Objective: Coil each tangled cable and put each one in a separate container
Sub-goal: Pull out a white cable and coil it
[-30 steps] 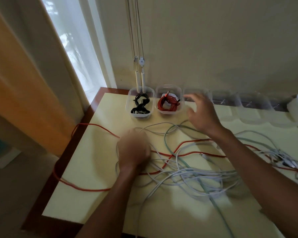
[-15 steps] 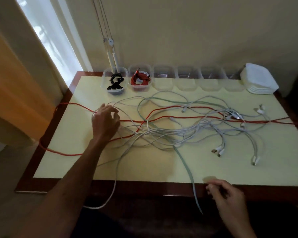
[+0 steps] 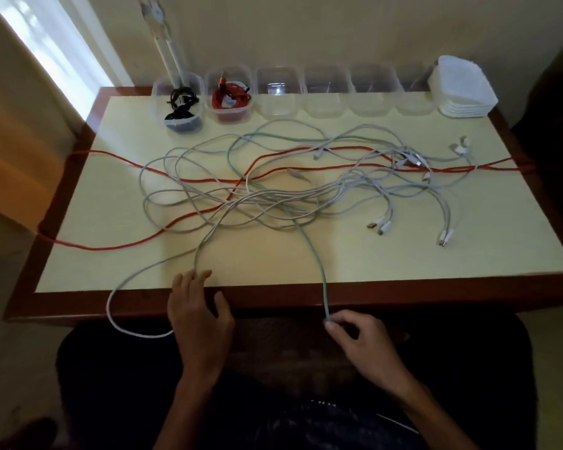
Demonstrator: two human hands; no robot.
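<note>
I am watching my right hand (image 3: 368, 342) pinching the pale green cable (image 3: 316, 254) at the bench (image 3: 436, 254) edge; the cable is running away from that grip into the tangle of white cables (image 3: 273, 203). My left hand (image 3: 197, 306), fingers spread, is seemingly resting on a white cable (image 3: 137, 274) just beside it

You have one view only, from the camera on your head, wide-angle, looking forward and down. It sits above the near edge of the table (image 3: 403, 289) and faces the far wall, where the containers (image 3: 277, 90) line up. The whole tabletop fits in frame, with your left hand (image 3: 197, 315) and right hand (image 3: 363, 341) close at the bottom, and the window at upper left.
</note>
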